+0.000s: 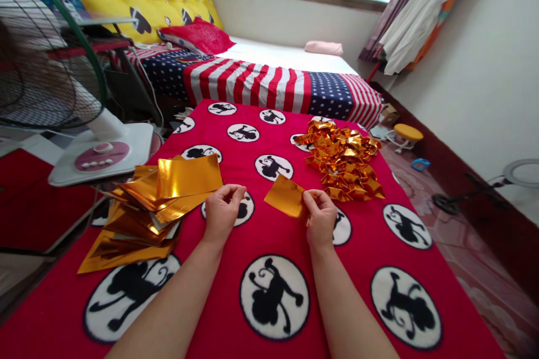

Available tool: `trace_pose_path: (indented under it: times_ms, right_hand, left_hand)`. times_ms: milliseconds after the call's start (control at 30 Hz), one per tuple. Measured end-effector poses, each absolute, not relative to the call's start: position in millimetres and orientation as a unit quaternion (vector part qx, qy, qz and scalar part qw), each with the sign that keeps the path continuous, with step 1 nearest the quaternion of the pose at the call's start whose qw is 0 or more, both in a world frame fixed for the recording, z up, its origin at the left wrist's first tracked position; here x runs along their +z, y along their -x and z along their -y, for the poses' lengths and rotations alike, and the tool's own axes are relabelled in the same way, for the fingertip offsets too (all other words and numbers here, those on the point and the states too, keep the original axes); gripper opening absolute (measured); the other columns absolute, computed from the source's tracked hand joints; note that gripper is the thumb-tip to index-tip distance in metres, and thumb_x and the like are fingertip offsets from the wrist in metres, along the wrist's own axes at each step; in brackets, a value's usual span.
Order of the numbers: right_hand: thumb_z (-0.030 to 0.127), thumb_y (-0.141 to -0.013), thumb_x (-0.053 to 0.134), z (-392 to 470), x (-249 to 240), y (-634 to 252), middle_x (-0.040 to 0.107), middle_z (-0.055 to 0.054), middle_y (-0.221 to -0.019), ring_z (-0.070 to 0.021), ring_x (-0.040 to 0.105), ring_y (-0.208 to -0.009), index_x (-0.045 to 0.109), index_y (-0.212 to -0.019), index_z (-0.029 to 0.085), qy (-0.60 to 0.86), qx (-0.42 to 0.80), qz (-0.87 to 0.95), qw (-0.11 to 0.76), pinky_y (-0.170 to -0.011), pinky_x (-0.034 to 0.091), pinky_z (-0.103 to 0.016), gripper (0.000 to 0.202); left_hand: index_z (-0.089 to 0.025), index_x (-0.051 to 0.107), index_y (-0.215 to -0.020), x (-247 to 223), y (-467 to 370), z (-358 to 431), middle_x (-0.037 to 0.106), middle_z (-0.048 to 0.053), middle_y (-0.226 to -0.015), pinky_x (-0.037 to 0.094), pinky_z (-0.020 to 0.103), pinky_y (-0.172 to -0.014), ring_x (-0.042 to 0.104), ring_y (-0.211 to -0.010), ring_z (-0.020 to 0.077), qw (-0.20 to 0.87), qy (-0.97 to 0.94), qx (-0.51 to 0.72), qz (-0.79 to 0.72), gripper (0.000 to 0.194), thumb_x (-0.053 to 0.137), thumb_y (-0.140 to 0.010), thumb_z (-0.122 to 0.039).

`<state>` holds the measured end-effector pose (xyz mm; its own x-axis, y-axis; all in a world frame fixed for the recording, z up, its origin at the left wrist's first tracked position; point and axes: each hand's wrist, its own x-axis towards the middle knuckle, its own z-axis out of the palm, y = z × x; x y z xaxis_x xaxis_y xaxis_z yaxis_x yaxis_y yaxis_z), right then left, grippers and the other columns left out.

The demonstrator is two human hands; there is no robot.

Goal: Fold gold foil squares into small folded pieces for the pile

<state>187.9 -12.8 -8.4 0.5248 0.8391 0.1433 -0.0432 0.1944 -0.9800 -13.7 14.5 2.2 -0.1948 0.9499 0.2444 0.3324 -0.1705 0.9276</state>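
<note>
My right hand (323, 216) pinches a gold foil paper sheet (284, 196) by its right edge, and the sheet sticks out to the left above the red cloth. My left hand (225, 207) is closed, thumb against fingertips, with nothing showing between them. Just left of that hand lies a loose, fanned stack of gold foil paper (189, 176), with some pale undersides visible. Beyond my right hand sits a heap of folded gold foil pieces (341, 151).
A red cloth with monkey prints (229, 303) covers the surface before me. To the left stands a fan (105, 146). At the back is a bed with a striped, starred cover (261, 81). A yellow stool (406, 133) stands on the floor at right.
</note>
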Motion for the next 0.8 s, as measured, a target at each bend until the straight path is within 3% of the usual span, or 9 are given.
trace_pose_path:
  times_ms: [267,600,700,800]
  right_hand:
    - [0.035,-0.082,0.066,17.7,0.4,-170.8,0.060,0.000,-0.077,-0.0136,0.058,-0.068,0.059,-0.087,0.019,0.545,0.299,0.427,0.657,-0.063,0.048,-0.025,0.019]
    - [0.035,-0.082,0.065,20.6,4.6,-165.9,0.064,-0.005,-0.093,-0.0189,0.062,-0.088,0.062,-0.091,0.021,0.460,0.353,0.531,0.618,-0.079,0.051,-0.030,0.016]
    - [0.037,-0.086,0.059,18.1,3.4,-168.9,0.066,-0.004,-0.094,-0.0186,0.062,-0.089,0.064,-0.092,0.021,0.456,0.375,0.487,0.643,-0.082,0.050,-0.031,0.017]
    - [0.032,-0.081,0.065,14.0,-0.3,-173.5,0.066,-0.003,-0.090,-0.0172,0.061,-0.086,0.065,-0.086,0.020,0.455,0.386,0.420,0.684,-0.082,0.049,-0.032,0.014]
  left_hand:
    - [-0.014,0.064,-0.068,9.1,3.1,-7.4,0.060,0.000,-0.060,0.038,0.022,-0.054,0.050,-0.057,0.0123,0.393,-0.704,0.384,-0.449,0.034,0.057,-0.084,-0.044]
    - [-0.015,0.057,-0.064,2.8,4.3,-10.3,0.054,-0.001,-0.057,0.037,0.022,-0.051,0.049,-0.053,0.0118,0.397,-0.643,0.415,-0.507,0.033,0.060,-0.081,-0.043]
    - [-0.014,0.058,-0.066,1.1,4.8,-11.0,0.055,-0.001,-0.058,0.038,0.022,-0.052,0.049,-0.053,0.0117,0.413,-0.633,0.414,-0.507,0.031,0.062,-0.080,-0.042]
    - [-0.014,0.058,-0.066,1.1,5.1,-10.3,0.055,-0.001,-0.059,0.038,0.022,-0.052,0.049,-0.053,0.0116,0.421,-0.629,0.414,-0.506,0.030,0.063,-0.079,-0.041]
